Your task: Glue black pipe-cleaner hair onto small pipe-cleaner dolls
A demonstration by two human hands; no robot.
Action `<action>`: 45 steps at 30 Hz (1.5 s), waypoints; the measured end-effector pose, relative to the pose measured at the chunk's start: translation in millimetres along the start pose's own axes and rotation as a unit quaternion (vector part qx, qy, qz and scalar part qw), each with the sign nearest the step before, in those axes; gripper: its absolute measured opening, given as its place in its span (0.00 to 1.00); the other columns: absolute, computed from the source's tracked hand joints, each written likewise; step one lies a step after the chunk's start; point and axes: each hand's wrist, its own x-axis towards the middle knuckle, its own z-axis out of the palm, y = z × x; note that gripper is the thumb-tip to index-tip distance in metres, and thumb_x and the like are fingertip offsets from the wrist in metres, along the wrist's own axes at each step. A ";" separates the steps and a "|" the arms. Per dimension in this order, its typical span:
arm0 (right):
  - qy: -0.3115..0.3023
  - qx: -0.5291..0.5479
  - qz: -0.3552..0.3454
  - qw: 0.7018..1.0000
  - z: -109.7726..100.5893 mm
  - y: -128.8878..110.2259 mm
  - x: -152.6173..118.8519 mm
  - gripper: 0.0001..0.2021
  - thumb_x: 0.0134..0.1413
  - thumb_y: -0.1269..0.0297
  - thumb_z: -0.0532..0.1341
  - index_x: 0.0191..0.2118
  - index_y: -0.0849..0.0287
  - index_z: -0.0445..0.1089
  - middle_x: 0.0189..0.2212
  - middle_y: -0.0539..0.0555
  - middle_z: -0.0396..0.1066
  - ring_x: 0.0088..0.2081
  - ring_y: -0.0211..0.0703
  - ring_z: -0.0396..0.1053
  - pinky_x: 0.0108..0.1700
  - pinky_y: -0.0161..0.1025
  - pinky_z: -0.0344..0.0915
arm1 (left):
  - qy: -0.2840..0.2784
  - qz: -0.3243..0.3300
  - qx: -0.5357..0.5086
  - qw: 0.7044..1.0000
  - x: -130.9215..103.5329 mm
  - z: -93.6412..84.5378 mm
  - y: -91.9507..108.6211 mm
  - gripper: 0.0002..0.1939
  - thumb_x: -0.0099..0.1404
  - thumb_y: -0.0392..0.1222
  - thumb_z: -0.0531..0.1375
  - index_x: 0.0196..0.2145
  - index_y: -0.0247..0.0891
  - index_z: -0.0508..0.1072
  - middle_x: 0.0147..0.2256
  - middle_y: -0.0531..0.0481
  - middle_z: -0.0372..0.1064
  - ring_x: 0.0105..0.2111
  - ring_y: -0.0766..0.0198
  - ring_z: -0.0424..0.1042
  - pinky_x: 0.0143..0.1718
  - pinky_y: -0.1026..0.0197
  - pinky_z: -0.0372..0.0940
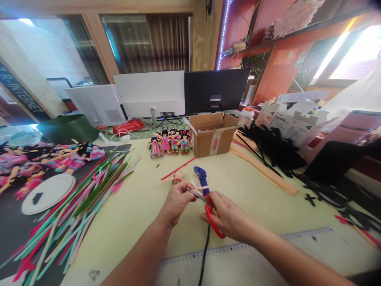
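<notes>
Pile of dolls point(68, 159): heaped at far left, bright skirts showing.
White plate point(61, 184): lying just in front of the heap, carrying a small dark piece.
Coloured strips point(89, 198): spread in a long loose bundle, well apart from both hands.
Row of dolls point(169, 143): stood close together beside the box, beyond the hands.
Red stick point(177, 169): lying aslant just behind the small doll.
Small doll point(177, 175): just beyond the left fingers, head and some dress showing above, lower part hidden by the hand.
Left hand point(175, 203): thumb and forefinger brought close together by the scissor blades; cannot tell what, if anything, is pinched there.
Scissors point(214, 222): blades parted, tips pointing left at the left fingers.
Blue glue gun point(200, 172): lying on the worktop point(253, 202) just beyond the scissors.
Cardboard box point(205, 145): open-topped, beside the row.
Right hand point(228, 214): fingers curled through and around the red handles, gripping firmly.
Beige strips point(268, 172): laid flat, near the box.
Black strips point(270, 153): piled at right, well apart from the hands.
</notes>
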 end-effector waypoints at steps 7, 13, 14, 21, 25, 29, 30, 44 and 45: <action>-0.065 0.122 0.059 0.989 -3.0 -3.0 1.5 0.11 0.54 0.57 0.59 0.31 0.57 0.58 0.27 0.48 0.61 0.28 0.38 0.57 0.31 0.36 0.57 | 0.002 -0.006 0.003 1.000 -0.6 -3.2 2.2 0.04 0.47 0.34 0.63 0.21 0.35 0.70 0.27 0.50 0.71 0.31 0.64 0.70 0.35 0.62 0.63; -0.165 0.225 0.063 0.958 -13.6 -3.6 0.2 0.09 0.59 0.59 0.54 0.32 0.59 0.61 0.25 0.47 0.60 0.28 0.37 0.57 0.30 0.34 0.57 | -0.023 0.004 -0.004 1.000 -2.0 -3.2 2.0 0.07 0.50 0.37 0.65 0.20 0.35 0.70 0.25 0.49 0.71 0.27 0.66 0.68 0.32 0.63 0.62; -0.164 0.217 0.058 0.961 -13.5 -3.1 -0.1 0.09 0.59 0.59 0.54 0.33 0.59 0.61 0.26 0.48 0.61 0.29 0.37 0.58 0.30 0.34 0.58 | -0.023 0.002 -0.005 1.000 -1.8 -2.7 1.3 0.07 0.50 0.38 0.64 0.21 0.35 0.70 0.26 0.49 0.71 0.27 0.66 0.68 0.32 0.63 0.62; 0.019 -0.020 0.010 1.000 -1.6 -2.5 1.2 0.13 0.51 0.58 0.63 0.32 0.57 0.58 0.33 0.55 0.65 0.34 0.44 0.62 0.38 0.42 0.61 | 0.020 0.020 0.027 0.999 0.9 -0.5 -6.2 0.03 0.46 0.30 0.60 0.22 0.35 0.70 0.27 0.52 0.71 0.27 0.69 0.67 0.31 0.65 0.61; 0.043 -0.064 -0.002 0.997 0.8 -1.6 3.5 0.14 0.50 0.58 0.64 0.33 0.57 0.59 0.35 0.57 0.66 0.36 0.48 0.64 0.39 0.44 0.62 | 0.020 0.023 0.043 0.999 -1.3 -0.1 -5.0 0.04 0.47 0.30 0.58 0.23 0.36 0.70 0.25 0.53 0.70 0.26 0.68 0.68 0.30 0.65 0.61; 0.044 -0.017 0.009 0.999 -3.7 2.3 4.3 0.13 0.52 0.57 0.62 0.33 0.57 0.58 0.33 0.54 0.65 0.34 0.45 0.62 0.38 0.42 0.62 | 0.007 -0.015 0.021 1.000 -4.0 -2.4 2.7 0.02 0.50 0.35 0.61 0.24 0.35 0.69 0.26 0.51 0.71 0.25 0.68 0.70 0.31 0.63 0.62; 0.018 0.023 0.020 0.999 -6.2 3.1 3.9 0.12 0.54 0.56 0.60 0.32 0.57 0.58 0.31 0.52 0.64 0.32 0.43 0.61 0.36 0.40 0.61 | 0.003 -0.020 0.015 1.000 -4.3 -3.7 4.9 0.04 0.51 0.37 0.62 0.24 0.35 0.69 0.28 0.50 0.73 0.25 0.68 0.70 0.31 0.63 0.62; -0.177 0.176 0.024 0.968 -27.9 4.8 -6.8 0.13 0.60 0.54 0.54 0.32 0.60 0.60 0.27 0.49 0.61 0.30 0.37 0.57 0.31 0.35 0.58 | -0.038 0.005 0.044 0.998 -3.0 -7.1 6.0 0.08 0.53 0.41 0.65 0.26 0.34 0.71 0.27 0.51 0.70 0.27 0.67 0.70 0.30 0.64 0.60; -0.179 0.179 0.027 0.967 -27.7 4.1 -7.0 0.13 0.60 0.54 0.55 0.32 0.60 0.60 0.27 0.49 0.62 0.29 0.37 0.58 0.31 0.35 0.58 | -0.037 0.008 0.046 0.998 -2.8 -7.3 5.4 0.08 0.53 0.41 0.65 0.26 0.34 0.71 0.27 0.51 0.70 0.27 0.67 0.70 0.30 0.64 0.60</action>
